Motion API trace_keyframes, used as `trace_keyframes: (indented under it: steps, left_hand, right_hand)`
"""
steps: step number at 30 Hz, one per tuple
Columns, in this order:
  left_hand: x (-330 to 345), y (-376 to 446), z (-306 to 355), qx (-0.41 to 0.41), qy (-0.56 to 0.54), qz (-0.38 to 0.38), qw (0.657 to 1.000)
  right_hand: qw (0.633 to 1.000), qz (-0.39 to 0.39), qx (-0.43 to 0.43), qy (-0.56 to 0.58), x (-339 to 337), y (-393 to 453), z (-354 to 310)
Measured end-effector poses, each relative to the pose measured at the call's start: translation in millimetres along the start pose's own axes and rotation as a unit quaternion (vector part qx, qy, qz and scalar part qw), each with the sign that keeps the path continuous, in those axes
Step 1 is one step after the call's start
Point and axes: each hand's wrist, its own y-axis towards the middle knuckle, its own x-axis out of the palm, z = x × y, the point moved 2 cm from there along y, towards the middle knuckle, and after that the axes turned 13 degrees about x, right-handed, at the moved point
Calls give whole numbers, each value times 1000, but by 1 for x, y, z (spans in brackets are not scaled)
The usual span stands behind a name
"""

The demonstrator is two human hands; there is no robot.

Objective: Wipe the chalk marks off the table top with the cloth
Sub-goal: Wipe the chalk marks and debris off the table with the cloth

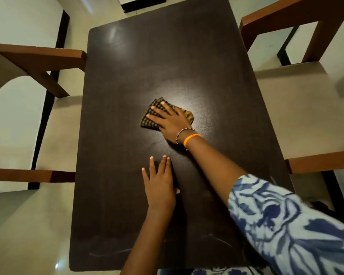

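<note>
A dark brown table top [127, 80] fills the middle of the view. My right hand [170, 123] lies flat on a folded brown checked cloth [150, 121] near the table's centre, pressing it to the surface. My left hand [159, 185] rests flat on the table closer to me, fingers apart, holding nothing. Faint white chalk lines [107, 253] run along the near edge, with another chalk line [218, 240] to the right of them. A pale smear [113, 35] shows near the far left corner.
A wooden chair with a pale seat [54, 124] stands at the table's left side, and another chair [298, 108] at the right. Light floor tiles surround the table. My right sleeve [286, 221] is blue and white patterned.
</note>
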Motion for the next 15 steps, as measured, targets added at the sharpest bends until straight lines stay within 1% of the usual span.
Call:
trace_keyframes:
  steps: [2,5,7,9,12,14,15]
  left_hand:
    - [0,-1,0,3,-3,4,1000]
    - [2,-1,0,-2,-8,10,1000]
    - [3,0,2,-3,4,10,1000]
    - [3,1,4,-1,12,14,1000]
    - [5,1,4,2,11,25,1000]
    - [7,0,2,6,1,36,999]
    - [8,0,0,5,-8,43,999]
  right_hand:
    - [1000,10,28,-1,-10,-2,40]
    - [987,46,151,20,-33,-21,114]
    - [966,68,247,39,-42,-44,158]
    - [938,90,330,61,-43,-67,182]
    - [912,115,387,72,-35,-86,174]
    - [910,123,391,68,-28,-90,143]
    - [916,119,377,68,-23,-91,122]
